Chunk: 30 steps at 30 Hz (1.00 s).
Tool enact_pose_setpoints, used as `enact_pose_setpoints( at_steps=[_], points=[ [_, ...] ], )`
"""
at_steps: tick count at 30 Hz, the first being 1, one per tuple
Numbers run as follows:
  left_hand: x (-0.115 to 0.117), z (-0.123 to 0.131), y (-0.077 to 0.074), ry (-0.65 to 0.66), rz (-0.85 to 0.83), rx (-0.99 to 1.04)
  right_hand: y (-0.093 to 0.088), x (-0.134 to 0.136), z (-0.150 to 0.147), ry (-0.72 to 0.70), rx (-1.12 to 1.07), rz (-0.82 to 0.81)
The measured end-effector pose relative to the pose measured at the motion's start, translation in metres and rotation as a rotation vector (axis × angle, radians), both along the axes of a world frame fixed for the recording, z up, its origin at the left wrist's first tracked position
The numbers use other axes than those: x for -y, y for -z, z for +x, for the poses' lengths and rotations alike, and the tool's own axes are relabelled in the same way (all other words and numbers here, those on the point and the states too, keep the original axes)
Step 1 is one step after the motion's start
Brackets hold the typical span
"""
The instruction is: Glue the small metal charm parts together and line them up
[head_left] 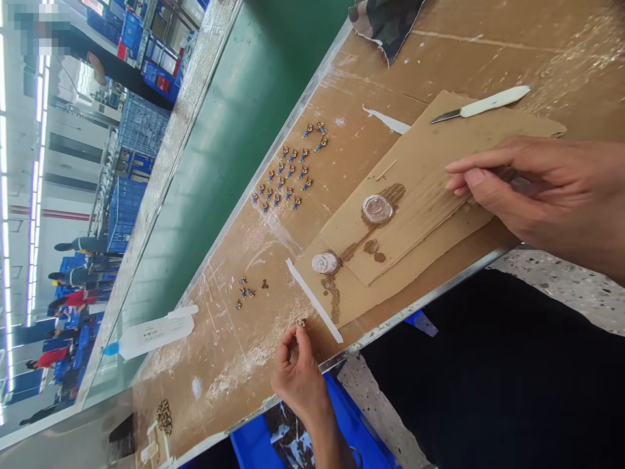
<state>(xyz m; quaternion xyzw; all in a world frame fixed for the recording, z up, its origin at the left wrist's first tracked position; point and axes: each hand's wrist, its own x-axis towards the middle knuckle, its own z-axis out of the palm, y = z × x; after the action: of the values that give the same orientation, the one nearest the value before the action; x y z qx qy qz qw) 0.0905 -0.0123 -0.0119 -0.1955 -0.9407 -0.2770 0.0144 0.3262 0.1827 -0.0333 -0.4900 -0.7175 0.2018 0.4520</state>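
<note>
My left hand [303, 374] pinches a tiny brown and gold piece [301, 322] between thumb and forefinger, just above the table. Over the cardboard sheet [439, 143], my right hand [547, 189] has its thumb and fingers pressed together; what they hold, if anything, is hidden. Two small round clear dishes [377, 208] sit on the cardboard, with brown wet stains around them. A white-handled knife [495, 102] lies near its far edge. Rows of little blue and gold figures [290, 170] stand on the table, and several more figures [245, 292] lie closer to my left hand.
A white plastic bottle [156, 335] with a blue cap lies at the left. A heap of small gold pieces [165, 417] is at the lower left. Camouflage cloth [385, 23] hangs over the far edge. A green belt [254, 98] runs alongside; people stand beyond.
</note>
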Motion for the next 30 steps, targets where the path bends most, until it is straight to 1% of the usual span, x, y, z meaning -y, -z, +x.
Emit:
enact_pose_setpoints(
  at_steps=[10, 17, 23, 30],
  points=[
    [-0.004, 0.003, -0.002, 0.004, -0.035, -0.026, -0.001, 0.0, -0.002, 0.0, -0.014, 0.001],
    [-0.005, 0.002, -0.002, -0.004, -0.053, -0.021, -0.004, 0.002, -0.001, 0.022, 0.003, -0.045],
    [-0.006, 0.002, -0.002, -0.01, -0.062, 0.024, -0.001, 0.0, 0.0, 0.003, 0.007, 0.024],
    [-0.008, 0.0, -0.006, 0.045, -0.136, -0.01, 0.008, -0.005, 0.003, -0.022, -0.027, 0.068]
  ],
)
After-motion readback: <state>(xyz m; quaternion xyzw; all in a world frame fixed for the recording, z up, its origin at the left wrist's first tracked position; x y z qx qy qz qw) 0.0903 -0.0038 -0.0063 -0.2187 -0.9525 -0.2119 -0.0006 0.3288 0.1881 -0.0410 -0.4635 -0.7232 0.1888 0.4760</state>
